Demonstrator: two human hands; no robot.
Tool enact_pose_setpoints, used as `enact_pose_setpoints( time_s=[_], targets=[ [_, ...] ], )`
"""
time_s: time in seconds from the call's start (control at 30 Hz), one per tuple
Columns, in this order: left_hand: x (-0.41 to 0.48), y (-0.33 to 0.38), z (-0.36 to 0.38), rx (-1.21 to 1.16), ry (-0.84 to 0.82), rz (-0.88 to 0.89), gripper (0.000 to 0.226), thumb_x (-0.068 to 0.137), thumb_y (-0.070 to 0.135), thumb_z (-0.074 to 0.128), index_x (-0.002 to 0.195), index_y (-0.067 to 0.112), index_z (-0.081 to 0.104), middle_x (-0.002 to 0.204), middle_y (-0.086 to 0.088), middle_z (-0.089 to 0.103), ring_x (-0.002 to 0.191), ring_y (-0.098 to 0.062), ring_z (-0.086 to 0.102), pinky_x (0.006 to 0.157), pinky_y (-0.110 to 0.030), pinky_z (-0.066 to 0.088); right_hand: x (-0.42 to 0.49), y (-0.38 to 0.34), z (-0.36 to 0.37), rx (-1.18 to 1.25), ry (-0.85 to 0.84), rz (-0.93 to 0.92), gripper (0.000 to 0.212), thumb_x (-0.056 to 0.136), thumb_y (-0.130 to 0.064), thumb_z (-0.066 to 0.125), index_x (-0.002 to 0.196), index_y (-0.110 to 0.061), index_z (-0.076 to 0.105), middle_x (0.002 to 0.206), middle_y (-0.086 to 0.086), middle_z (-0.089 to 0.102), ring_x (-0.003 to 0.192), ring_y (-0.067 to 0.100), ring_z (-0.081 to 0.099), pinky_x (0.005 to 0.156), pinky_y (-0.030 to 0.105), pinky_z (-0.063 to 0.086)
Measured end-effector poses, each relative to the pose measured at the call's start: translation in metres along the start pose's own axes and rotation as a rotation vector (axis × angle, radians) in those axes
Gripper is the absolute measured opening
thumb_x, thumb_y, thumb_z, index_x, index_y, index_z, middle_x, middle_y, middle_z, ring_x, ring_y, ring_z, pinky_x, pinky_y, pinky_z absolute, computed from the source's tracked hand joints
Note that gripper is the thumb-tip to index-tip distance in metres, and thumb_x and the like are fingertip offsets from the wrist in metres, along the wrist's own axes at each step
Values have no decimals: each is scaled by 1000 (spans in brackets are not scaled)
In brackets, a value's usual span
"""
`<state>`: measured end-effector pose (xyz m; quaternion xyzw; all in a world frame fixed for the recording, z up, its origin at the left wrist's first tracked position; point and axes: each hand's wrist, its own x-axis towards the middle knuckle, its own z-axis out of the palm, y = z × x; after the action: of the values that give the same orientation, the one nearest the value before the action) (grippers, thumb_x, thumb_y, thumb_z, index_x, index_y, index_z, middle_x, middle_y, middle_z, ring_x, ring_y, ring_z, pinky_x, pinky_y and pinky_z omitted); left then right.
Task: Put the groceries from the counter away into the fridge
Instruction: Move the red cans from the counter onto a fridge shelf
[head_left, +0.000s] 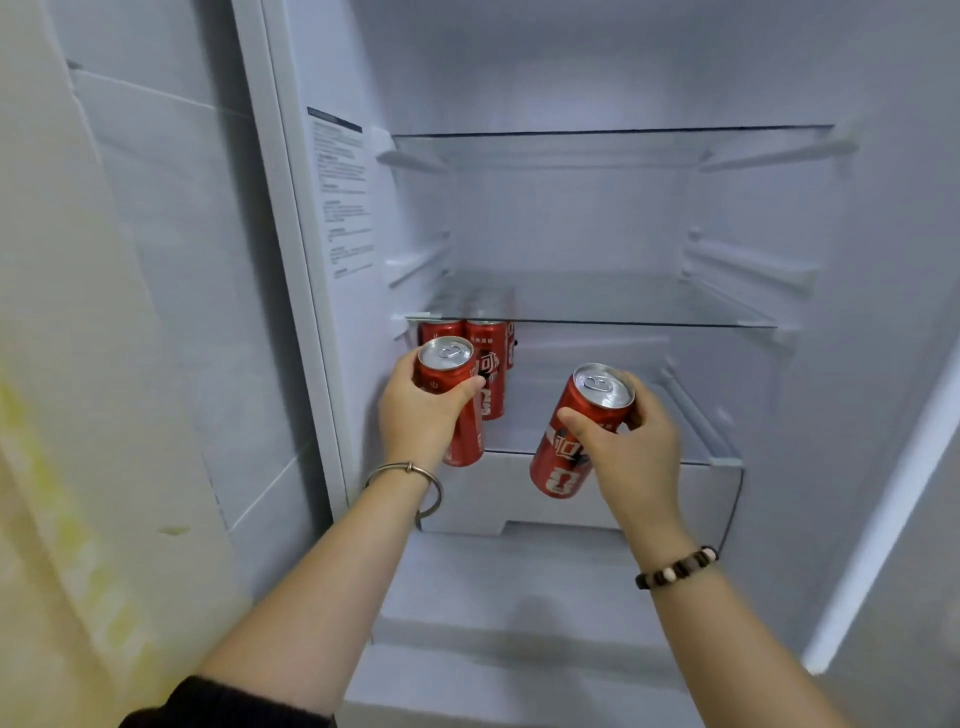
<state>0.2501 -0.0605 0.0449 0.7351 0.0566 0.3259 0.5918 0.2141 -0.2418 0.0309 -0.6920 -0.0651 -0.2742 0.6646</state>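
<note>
The fridge stands open before me, with its lower glass shelf (691, 447) above a white drawer. My left hand (415, 415) grips a red soda can (447, 374) at the shelf's front left, upright and slightly tilted. My right hand (628, 441) holds a second red can (576, 441) in front of the shelf's middle, leaning left, its base over the drawer's front. Behind the left can, three more red cans (488, 374) stand at the shelf's back left, partly hidden.
Two more glass shelves, a middle one (623, 306) and an upper one (613, 140), sit above. A white drawer (519, 499) lies under the lower shelf. The open fridge door (171, 291) with its bins is at the left.
</note>
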Motion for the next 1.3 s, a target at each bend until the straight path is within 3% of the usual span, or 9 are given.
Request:
enact_pose_setpoints(
  time_s=[0.13,0.33,0.5,0.67,1.03,1.13,1.3],
  targets=[
    [26,-12,13,35,64,-9,59,61,29,86,113,21,61,106,5,66,93,-11,62,84,-28,51,33,14,19,19,-18,-2,48,69,-8,80,110,-23,60,100,-17,62,84,-16,57,66,2,44],
    [44,-26,29,83,72,-15,59,60,38,84,113,25,62,106,7,68,94,-12,64,86,-36,54,61,32,40,-5,-63,24,48,69,-12,81,109,-26,59,97,-19,61,81,-13,58,61,1,43],
    [49,-27,33,126,68,-8,61,63,42,82,117,25,60,110,6,67,97,-13,63,85,-32,53,81,36,55,-86,-110,43,54,66,-24,83,114,-26,60,96,-20,63,84,-7,61,69,11,46],
    [52,-24,34,96,73,-19,64,69,32,81,125,24,53,118,4,64,104,-15,61,86,-25,46,89,38,65,-142,-164,51,52,69,-31,81,116,-30,57,96,-19,63,87,-4,60,69,15,46],
    [51,-38,38,109,10,-25,55,77,24,75,128,20,53,120,0,63,108,-17,60,95,-34,48,96,44,70,-183,-246,50,63,75,-19,78,129,-29,46,100,-19,55,81,-13,50,66,10,41],
    [42,-58,37,175,-37,-28,61,79,20,74,134,21,47,125,0,60,114,-18,58,99,-37,47,95,53,67,-232,-314,97,55,76,-19,76,125,-20,52,103,-10,60,90,0,56,82,25,48],
    [29,-87,35,244,-75,-28,64,82,20,71,138,23,41,128,1,58,116,-18,56,99,-40,47,87,68,62,-264,-394,194,53,80,-18,72,128,-14,51,121,2,60,110,16,56,85,26,42]
  ],
)
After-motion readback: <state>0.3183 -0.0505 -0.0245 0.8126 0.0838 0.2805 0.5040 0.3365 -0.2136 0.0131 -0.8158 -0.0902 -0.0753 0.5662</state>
